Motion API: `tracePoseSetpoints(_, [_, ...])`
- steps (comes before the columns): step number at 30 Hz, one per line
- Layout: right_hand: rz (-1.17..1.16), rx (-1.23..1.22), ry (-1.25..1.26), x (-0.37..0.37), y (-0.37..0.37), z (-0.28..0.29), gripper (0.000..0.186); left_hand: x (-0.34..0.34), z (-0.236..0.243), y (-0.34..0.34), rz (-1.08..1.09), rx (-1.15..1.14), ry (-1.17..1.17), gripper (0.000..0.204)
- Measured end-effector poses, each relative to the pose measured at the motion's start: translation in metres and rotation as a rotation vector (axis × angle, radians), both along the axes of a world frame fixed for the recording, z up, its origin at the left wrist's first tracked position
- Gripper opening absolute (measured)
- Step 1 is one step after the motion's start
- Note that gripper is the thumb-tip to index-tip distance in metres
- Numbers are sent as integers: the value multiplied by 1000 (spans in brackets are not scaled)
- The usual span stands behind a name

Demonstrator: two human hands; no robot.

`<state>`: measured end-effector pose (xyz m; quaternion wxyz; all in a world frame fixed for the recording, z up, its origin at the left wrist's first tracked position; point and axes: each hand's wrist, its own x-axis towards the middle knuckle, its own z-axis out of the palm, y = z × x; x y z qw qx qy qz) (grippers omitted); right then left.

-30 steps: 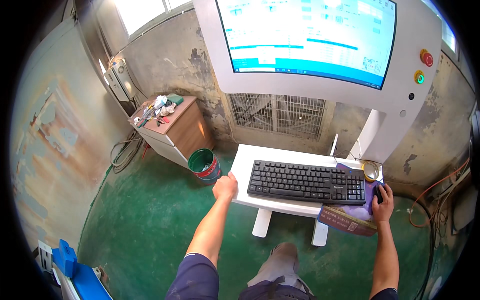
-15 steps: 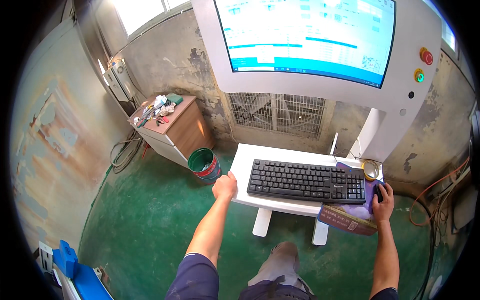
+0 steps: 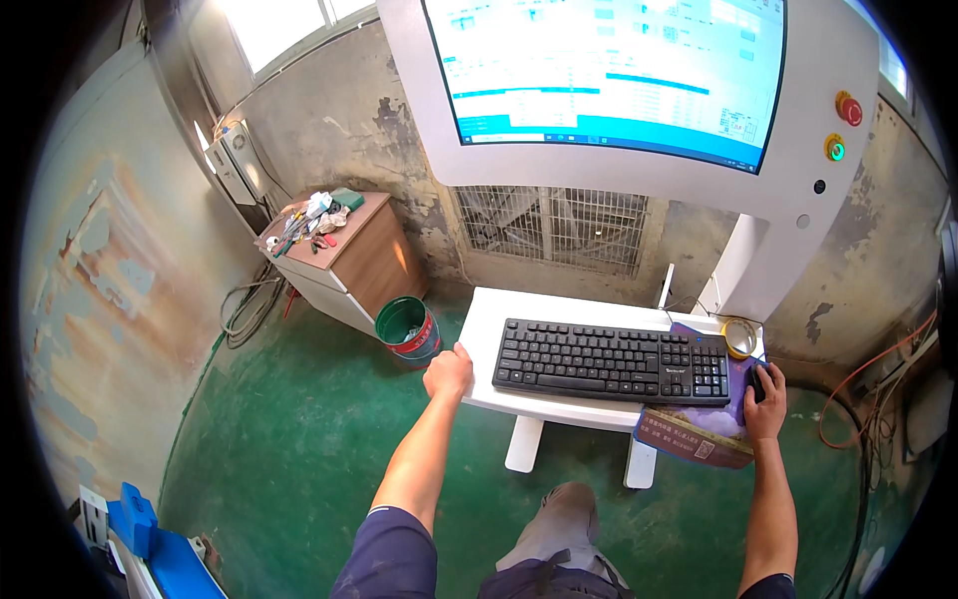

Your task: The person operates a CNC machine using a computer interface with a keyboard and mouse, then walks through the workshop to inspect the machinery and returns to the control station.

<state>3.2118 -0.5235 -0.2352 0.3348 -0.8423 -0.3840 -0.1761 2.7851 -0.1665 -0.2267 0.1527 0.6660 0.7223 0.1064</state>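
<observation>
My left hand (image 3: 447, 371) is closed round the left front corner of a white keyboard shelf (image 3: 481, 321). A black keyboard (image 3: 604, 361) lies on that shelf. My right hand (image 3: 764, 407) rests over a black mouse (image 3: 755, 381), gripping it on a purple printed mat (image 3: 695, 419) that hangs past the shelf's front edge. A yellow roll of tape (image 3: 739, 338) sits behind the mat. Above, a lit monitor (image 3: 609, 75) in a white housing carries a red knob (image 3: 848, 109) and a green button (image 3: 834, 149) at its right.
A wooden cabinet (image 3: 369, 265) with cluttered tools on top stands at back left, a green bucket (image 3: 404, 337) beside it. Cables (image 3: 249, 299) lie by the left wall, more hoses at right. A blue machine part (image 3: 170, 549) is at lower left; a wire grille (image 3: 544, 230) is behind the shelf.
The view has shifted very slightly, with the monitor a little higher in the picture. Both my hands stay where they were; nothing else has visibly moved.
</observation>
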Motion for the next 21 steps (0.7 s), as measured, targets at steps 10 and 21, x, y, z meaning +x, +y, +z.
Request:
tracePoseSetpoints(10, [7, 6, -17, 2, -1, -2, 38, 1, 2, -1, -4, -4, 8, 60])
tracePoseSetpoints(21, [3, 6, -12, 1, 0, -1, 38, 1, -1, 0, 1, 9, -2, 59])
